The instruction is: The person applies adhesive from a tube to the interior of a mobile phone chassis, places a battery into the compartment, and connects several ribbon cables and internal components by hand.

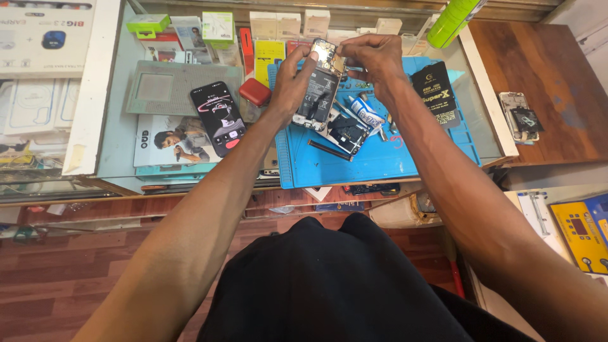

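Observation:
My left hand (290, 85) grips an opened phone (320, 85) with its back cover off, black battery and circuit board showing, held up over the blue work mat (380, 161). My right hand (373, 57) pinches the top end of that phone near the camera area. Under it on the mat lie another dismantled phone part (347, 133) and a small white-and-blue glue tube (365, 113).
A switched-on black phone (218, 117) and a red case (254, 92) lie left of the mat, next to a grey mat (164, 88). Small boxes line the back of the glass counter. Another opened phone (520, 117) rests on the wooden surface at right. A yellow device (579, 231) sits lower right.

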